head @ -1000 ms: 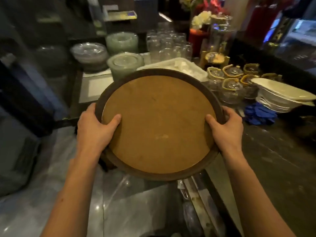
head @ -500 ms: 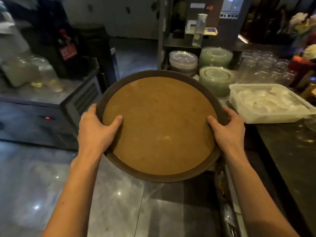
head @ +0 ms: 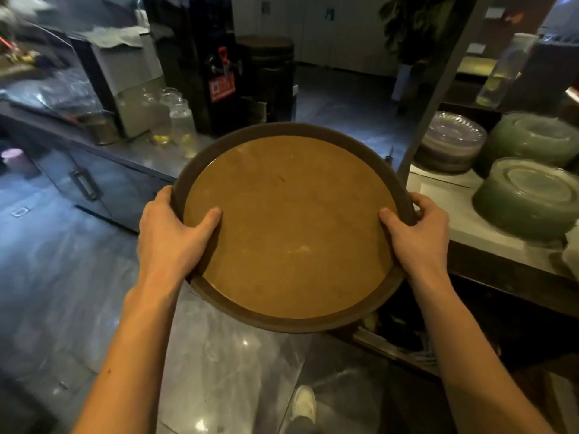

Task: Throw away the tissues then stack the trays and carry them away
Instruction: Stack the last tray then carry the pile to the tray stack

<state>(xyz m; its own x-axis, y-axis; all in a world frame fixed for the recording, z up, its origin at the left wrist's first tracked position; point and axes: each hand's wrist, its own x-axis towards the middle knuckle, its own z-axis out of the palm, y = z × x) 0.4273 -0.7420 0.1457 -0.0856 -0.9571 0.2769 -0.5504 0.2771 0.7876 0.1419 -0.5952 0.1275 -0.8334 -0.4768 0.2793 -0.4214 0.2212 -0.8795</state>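
Note:
A round brown tray [head: 291,227] with a dark raised rim is held level in front of me, above the floor. My left hand [head: 170,236] grips its left rim, thumb lying on the tan inner surface. My right hand [head: 418,233] grips the right rim the same way. Nothing lies on the tray's top. I cannot tell whether another tray sits under it. No tissues are in view.
A counter [head: 470,227] on the right carries stacks of green glass plates [head: 529,198] and clear plates [head: 451,142]. A steel counter [head: 103,151] with glass jars [head: 181,120] runs along the left. A black machine [head: 216,64] stands ahead. Glossy grey floor [head: 235,371] lies below, with my shoe [head: 303,402].
My view has swung left: the white tub and glasses have left the frame, and the steel counter, black machine and open floor have come in. Both hands keep the same grip on the tray.

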